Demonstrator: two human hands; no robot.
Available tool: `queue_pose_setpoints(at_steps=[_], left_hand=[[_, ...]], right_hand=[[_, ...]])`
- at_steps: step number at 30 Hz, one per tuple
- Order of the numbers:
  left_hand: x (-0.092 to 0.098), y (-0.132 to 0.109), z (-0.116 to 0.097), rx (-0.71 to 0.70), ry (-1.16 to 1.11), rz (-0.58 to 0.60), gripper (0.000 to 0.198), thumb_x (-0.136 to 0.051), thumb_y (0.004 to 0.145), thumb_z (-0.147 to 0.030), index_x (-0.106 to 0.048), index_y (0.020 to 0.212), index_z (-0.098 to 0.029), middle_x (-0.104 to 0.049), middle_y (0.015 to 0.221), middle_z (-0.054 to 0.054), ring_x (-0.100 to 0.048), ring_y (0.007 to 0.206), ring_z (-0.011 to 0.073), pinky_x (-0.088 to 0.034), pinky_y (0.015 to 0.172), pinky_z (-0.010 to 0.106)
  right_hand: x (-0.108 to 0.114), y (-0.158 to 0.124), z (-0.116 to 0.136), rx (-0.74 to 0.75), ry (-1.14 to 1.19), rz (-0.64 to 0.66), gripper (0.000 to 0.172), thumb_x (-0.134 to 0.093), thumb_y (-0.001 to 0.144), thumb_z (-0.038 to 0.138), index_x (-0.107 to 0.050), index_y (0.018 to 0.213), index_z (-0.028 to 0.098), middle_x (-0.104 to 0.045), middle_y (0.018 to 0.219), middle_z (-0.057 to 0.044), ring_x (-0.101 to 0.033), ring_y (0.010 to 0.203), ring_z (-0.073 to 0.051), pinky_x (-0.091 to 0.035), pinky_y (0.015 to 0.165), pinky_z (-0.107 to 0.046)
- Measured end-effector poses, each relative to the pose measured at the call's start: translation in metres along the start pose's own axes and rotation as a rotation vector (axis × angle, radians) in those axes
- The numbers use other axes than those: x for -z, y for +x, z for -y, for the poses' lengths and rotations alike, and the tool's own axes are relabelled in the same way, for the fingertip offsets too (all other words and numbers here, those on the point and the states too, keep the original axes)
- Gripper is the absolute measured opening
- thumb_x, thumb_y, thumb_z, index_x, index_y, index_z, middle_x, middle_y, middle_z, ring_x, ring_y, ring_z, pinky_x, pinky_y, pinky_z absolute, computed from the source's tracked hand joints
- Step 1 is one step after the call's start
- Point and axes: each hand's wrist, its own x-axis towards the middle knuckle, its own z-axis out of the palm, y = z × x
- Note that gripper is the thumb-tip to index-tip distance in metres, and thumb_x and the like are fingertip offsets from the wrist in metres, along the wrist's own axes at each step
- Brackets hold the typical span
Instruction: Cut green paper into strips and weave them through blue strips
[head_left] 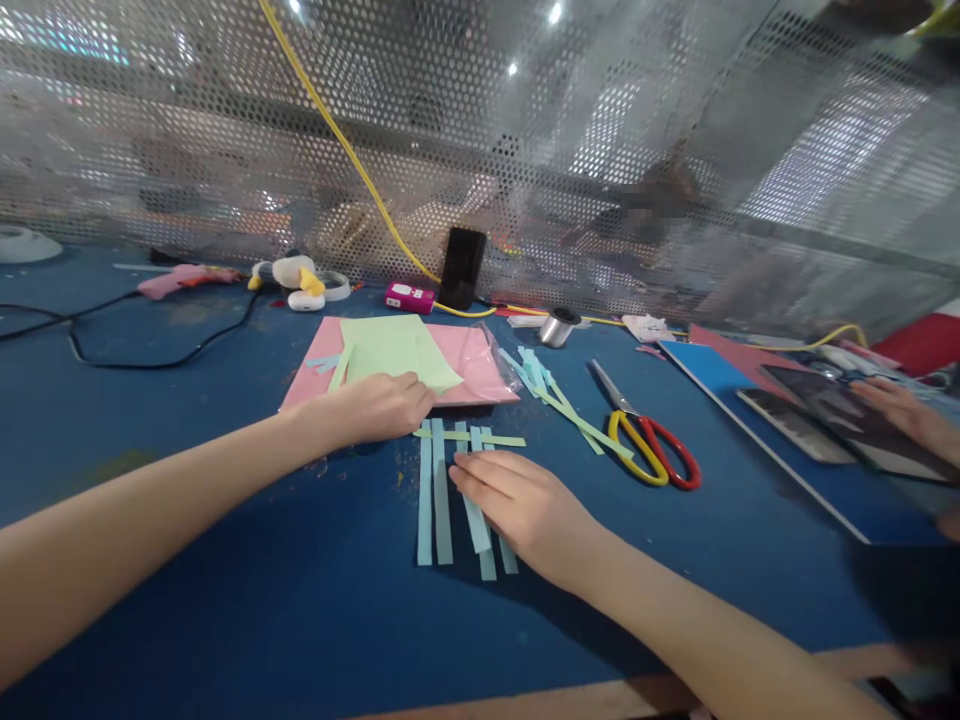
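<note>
Several light blue paper strips (442, 500) lie lengthwise on the blue table, crossed near their far ends by a green strip (510, 441). My left hand (386, 407) is closed at the left end of that green strip, its fingertips curled down against it. Over the right-hand blue strips rests my right hand (525, 505), fingers stretched out and touching them. Beyond my left hand, green paper sheets (394, 348) lie on pink paper (469, 365) in a clear sleeve. More blue and green strips (574, 415) lie loosely to the right.
Scissors (649, 445) with yellow and red handles lie right of the strips. A wire spool (559, 327), a pink box (409, 297) and a black phone-like object (462, 267) stand toward the mesh wall. At far right, another person's hand (904, 410) is over dark panels.
</note>
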Motion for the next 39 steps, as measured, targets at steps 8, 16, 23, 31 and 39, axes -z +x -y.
queue_pose_setpoints(at_steps=[8, 16, 23, 31, 39], left_hand=[[-0.005, -0.002, 0.0, 0.02, -0.068, 0.001, 0.026, -0.041, 0.091, 0.0, -0.065, 0.092, -0.01, -0.068, 0.077, 0.01, -0.062, 0.071, 0.0195, -0.043, 0.054, 0.028], [-0.007, -0.005, 0.002, -0.004, -0.078, 0.012, 0.027, -0.04, 0.093, -0.001, -0.066, 0.093, -0.01, -0.068, 0.079, 0.01, -0.062, 0.074, 0.0198, -0.045, 0.056, 0.028], [-0.005, -0.007, 0.005, -0.018, -0.056, -0.004, 0.027, -0.043, 0.094, -0.007, -0.062, 0.112, -0.014, -0.067, 0.078, 0.007, -0.061, 0.072, 0.0185, -0.04, 0.052, 0.025], [-0.002, -0.013, 0.012, -0.154, 0.006, -0.019, 0.035, -0.042, 0.095, -0.007, -0.059, 0.115, -0.029, -0.066, 0.089, 0.005, -0.055, 0.068, 0.016, -0.033, 0.048, 0.023], [-0.003, -0.014, 0.015, -0.194, 0.064, -0.042, 0.032, -0.038, 0.099, -0.009, -0.059, 0.114, -0.027, -0.067, 0.086, 0.004, -0.055, 0.067, 0.0157, -0.031, 0.046, 0.024]], right_hand=[[-0.006, 0.001, 0.006, -0.024, -0.033, -0.013, 0.027, -0.05, 0.097, 0.013, -0.069, 0.116, 0.009, -0.073, 0.115, -0.015, -0.069, 0.107, -0.024, -0.057, 0.093, -0.041], [-0.006, 0.001, 0.011, -0.056, -0.055, 0.057, 0.031, -0.051, 0.093, 0.011, -0.068, 0.119, 0.008, -0.071, 0.121, -0.014, -0.065, 0.11, -0.028, -0.055, 0.091, -0.047], [-0.005, 0.0, 0.009, -0.089, -0.031, 0.11, 0.037, -0.049, 0.092, 0.009, -0.065, 0.125, 0.01, -0.068, 0.125, -0.014, -0.06, 0.114, -0.029, -0.054, 0.092, -0.048], [-0.004, -0.002, 0.01, -0.11, -0.007, 0.123, 0.039, -0.043, 0.092, 0.008, -0.065, 0.124, 0.007, -0.068, 0.127, -0.015, -0.062, 0.115, -0.029, -0.052, 0.097, -0.048], [-0.008, -0.005, 0.009, -0.056, -0.088, 0.1, 0.039, -0.04, 0.092, 0.004, -0.065, 0.123, 0.004, -0.068, 0.126, -0.016, -0.063, 0.115, -0.028, -0.051, 0.101, -0.046]])
